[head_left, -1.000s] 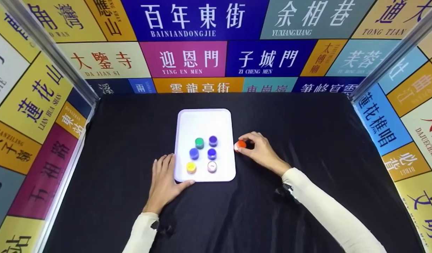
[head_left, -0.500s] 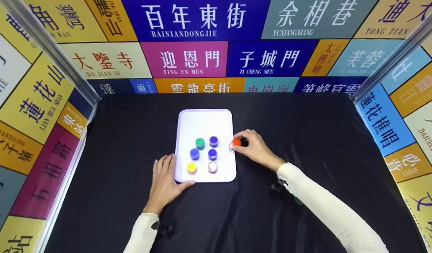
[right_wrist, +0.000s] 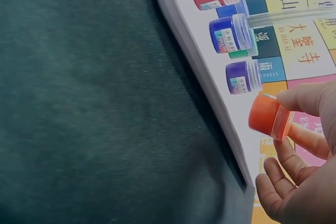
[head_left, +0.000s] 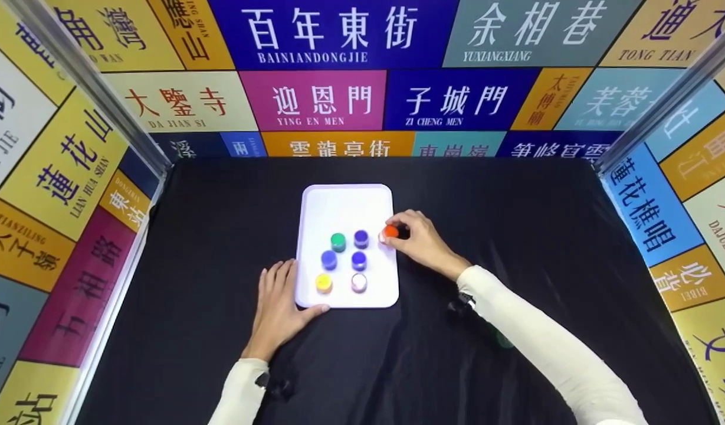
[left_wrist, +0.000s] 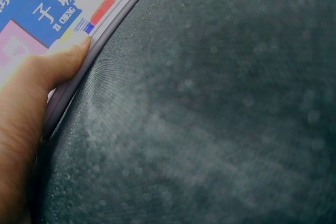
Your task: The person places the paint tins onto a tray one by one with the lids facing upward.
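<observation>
In the head view, my right hand (head_left: 424, 241) pinches an orange paint jar (head_left: 389, 232) between thumb and fingers over the right edge of a white tray (head_left: 345, 203). The right wrist view shows this jar tilted, its orange lid (right_wrist: 282, 123) toward the palm. My left hand (head_left: 278, 307) rests at the tray's front left corner, fingers fairly straight along the side and thumb (left_wrist: 71, 59) on the front rim. Standing on the tray are a green jar (head_left: 338, 242), a purple jar (head_left: 361, 238), two blue ones, a yellow jar (head_left: 323, 283) and a pale-topped jar (head_left: 358, 283).
Black cloth (head_left: 220, 236) covers the table around the tray. Panels printed with large characters (head_left: 330, 97) wall in the back and both sides, with metal posts at the corners. A small green thing (head_left: 504, 336) shows partly from under the right sleeve.
My right hand has carried the orange jar left and slightly away from me, from beside the tray to over its right edge. The left hand and the other jars stay in place.
</observation>
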A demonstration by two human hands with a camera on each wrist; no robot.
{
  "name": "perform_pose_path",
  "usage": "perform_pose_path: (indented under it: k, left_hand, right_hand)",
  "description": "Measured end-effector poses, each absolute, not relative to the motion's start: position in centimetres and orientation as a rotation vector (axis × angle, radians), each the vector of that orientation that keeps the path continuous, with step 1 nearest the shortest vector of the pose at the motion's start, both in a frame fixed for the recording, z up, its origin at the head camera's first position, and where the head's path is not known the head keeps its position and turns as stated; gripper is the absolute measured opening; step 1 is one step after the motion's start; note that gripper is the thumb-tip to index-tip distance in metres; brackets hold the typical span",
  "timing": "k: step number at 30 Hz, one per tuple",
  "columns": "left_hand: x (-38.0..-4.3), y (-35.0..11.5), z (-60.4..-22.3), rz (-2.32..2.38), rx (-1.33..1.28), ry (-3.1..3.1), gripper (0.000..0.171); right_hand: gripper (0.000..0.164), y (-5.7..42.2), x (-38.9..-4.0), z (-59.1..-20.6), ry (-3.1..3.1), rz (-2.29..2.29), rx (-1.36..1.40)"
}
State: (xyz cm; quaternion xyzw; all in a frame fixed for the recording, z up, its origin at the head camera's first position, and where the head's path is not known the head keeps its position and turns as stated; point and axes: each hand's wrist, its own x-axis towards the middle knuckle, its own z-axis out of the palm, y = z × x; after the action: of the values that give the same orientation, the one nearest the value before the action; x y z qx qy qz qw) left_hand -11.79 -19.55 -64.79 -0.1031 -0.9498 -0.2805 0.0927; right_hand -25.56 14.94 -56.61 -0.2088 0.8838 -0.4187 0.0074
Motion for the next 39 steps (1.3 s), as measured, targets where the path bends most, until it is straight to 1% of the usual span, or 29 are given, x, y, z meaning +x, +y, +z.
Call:
perform_pose_path:
  k: [8,17,29,39]
  left_hand:
    - [-12.0,-19.5,-64.5,-0.836,-0.307,-2.827,0.124]
    - [-12.2,-19.5,-64.5,-0.833,-0.302,-2.833,0.123]
    - [-11.8,-19.7,-64.5,-0.825,-0.314,-2.805,0.123]
    - [-11.7,-19.6,-64.7,-0.833,-0.308,-2.828,0.124]
  right_hand:
    - [0.038,13.3,-27.4,-56.0,2.761,-1.285,-0.642]
    - [0.034,11.1,-29.3,-57.2,2.780,-1.237,-0.699]
    - [0.036,8.4,-30.2,-57.4,2.773,-1.246,-0.723]
    - [0.037,6.1,-30.0,-57.8,2.722,-1.228,-0.752]
